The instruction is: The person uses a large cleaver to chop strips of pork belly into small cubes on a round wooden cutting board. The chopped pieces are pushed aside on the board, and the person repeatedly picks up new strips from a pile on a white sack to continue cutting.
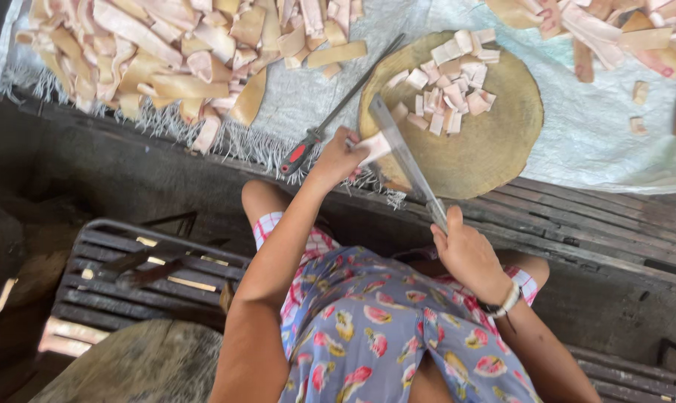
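My right hand (465, 250) is closed around the handle of a long cleaver (405, 158); its blade runs up toward eleven o'clock across the near edge of the round wooden chopping block (495, 145). My left hand (339, 155) sits at about nine o'clock of the block, fingers pinched shut on a pale strip of pork skin (375, 146) that lies against the blade's left side; the strip's far end touches the steel. At twelve o'clock on the block lies a loose heap of small cut squares (450, 82), pinkish white, well apart from the blade. A sharpening rod (338, 112) with a red and black handle rests at ten o'clock from my left hand, slanting across the white woven sheet (606, 142) that covers the table; a big pile of uncut skin strips (166, 52) fills the sheet at eleven o'clock, and another pile (614, 30) lies at one o'clock, beyond the block. A dark wristband (502, 302) circles my right wrist.
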